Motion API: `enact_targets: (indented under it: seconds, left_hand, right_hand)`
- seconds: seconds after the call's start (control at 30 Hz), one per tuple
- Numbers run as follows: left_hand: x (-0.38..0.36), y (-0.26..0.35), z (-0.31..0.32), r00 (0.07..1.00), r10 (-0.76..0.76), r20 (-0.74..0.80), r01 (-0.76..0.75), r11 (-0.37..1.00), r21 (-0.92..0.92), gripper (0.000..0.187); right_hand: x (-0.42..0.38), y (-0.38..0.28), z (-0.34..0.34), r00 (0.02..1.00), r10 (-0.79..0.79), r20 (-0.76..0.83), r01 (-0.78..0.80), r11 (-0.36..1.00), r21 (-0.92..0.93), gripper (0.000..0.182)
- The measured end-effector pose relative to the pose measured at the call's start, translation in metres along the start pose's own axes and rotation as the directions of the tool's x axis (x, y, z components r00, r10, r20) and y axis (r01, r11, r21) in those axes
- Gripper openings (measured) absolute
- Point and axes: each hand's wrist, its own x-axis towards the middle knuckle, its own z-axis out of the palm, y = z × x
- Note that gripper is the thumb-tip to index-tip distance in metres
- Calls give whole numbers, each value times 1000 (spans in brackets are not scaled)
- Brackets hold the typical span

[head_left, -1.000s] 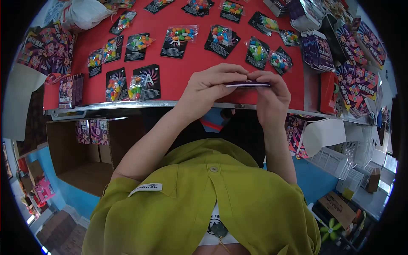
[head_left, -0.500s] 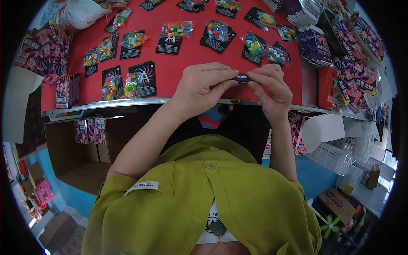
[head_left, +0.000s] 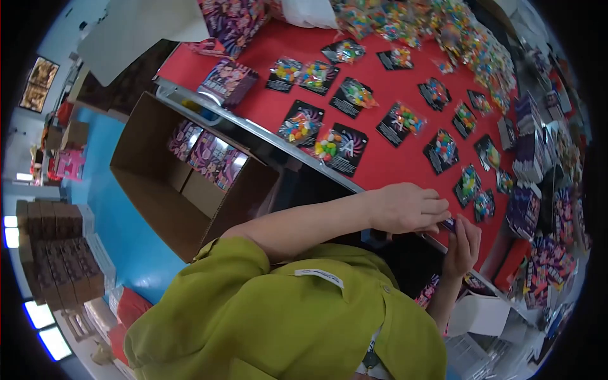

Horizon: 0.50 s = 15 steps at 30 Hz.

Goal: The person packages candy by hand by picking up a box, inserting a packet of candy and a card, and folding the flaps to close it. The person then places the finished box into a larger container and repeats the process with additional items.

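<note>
My left hand and my right hand are close together at the front edge of the red table. Between their pinched fingertips is a small dark purple box, seen at its narrow side and mostly covered by the fingers. Beyond my hands lie several black cards with clear bags of colourful candies on them. One card with a candy bag is near the table's metal edge, and another lies farther right.
An open cardboard box with printed purple packs stands below the table at left. Stacked purple packs sit at the table's left corner. A large heap of candy bags lies at the back. A red object stands at right.
The view has turned toward the left and tilted, so the table now slants and the candy heap shows. Both hands still hold the purple box between their fingertips.
</note>
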Motion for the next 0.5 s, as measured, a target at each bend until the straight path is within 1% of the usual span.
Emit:
enact_targets:
  seconds: [0.03,0.07,0.1,0.13,0.17,0.2,0.23,0.27,0.3,0.33,0.37,0.4,0.43,0.47,0.5]
  left_hand:
    - [-3,-2,5,1000,15,24,-16,999,50,42]
    - [-6,-3,9,998,35,52,-40,995,96,50]
    - [-5,6,7,998,30,47,-35,993,115,50]
    - [0,18,5,994,-109,14,106,984,142,56]
    - [5,25,3,969,-245,-23,246,957,156,61]
    - [8,29,0,968,-250,-26,251,955,155,61]
    - [11,31,-3,932,-338,-133,361,901,241,65]
    - [12,32,-4,880,-407,-245,468,828,308,69]
    - [10,27,-10,858,-415,-302,490,838,241,68]
    - [8,20,-25,895,-344,-286,422,861,285,67]
    - [4,12,-46,923,-276,-267,357,874,331,67]
    - [-1,8,-74,928,-298,-222,368,822,435,65]
    - [-7,1,-105,930,-323,-178,366,761,535,63]
    - [-14,-11,-135,916,-314,-251,402,710,578,50]
    - [-23,-19,-167,879,-325,-348,475,649,594,45]
  right_hand:
    - [-3,1,2,1000,-22,-2,22,1000,20,21]
    - [-5,2,5,1000,11,-24,-12,1000,-23,19]
    - [-3,3,7,998,47,-45,-50,996,-67,18]
    - [6,-2,11,998,35,-44,-38,997,-61,18]
    - [16,-9,16,986,155,-68,-153,987,43,17]
    - [25,-18,22,956,282,-78,-269,952,146,17]
    - [33,-26,29,955,286,-77,-274,951,144,17]
    - [42,-33,36,935,356,-1,-344,905,248,18]
    - [51,-39,42,909,409,80,-410,845,343,19]
    - [64,-48,45,910,406,77,-407,847,343,19]
    - [77,-59,46,932,348,102,-359,849,388,21]
    - [84,-65,48,949,287,127,-313,843,437,22]
    - [83,-63,51,952,260,160,-306,787,536,26]
    - [82,-58,49,953,257,160,-303,786,539,26]
    - [80,-52,44,967,233,101,-254,874,415,25]
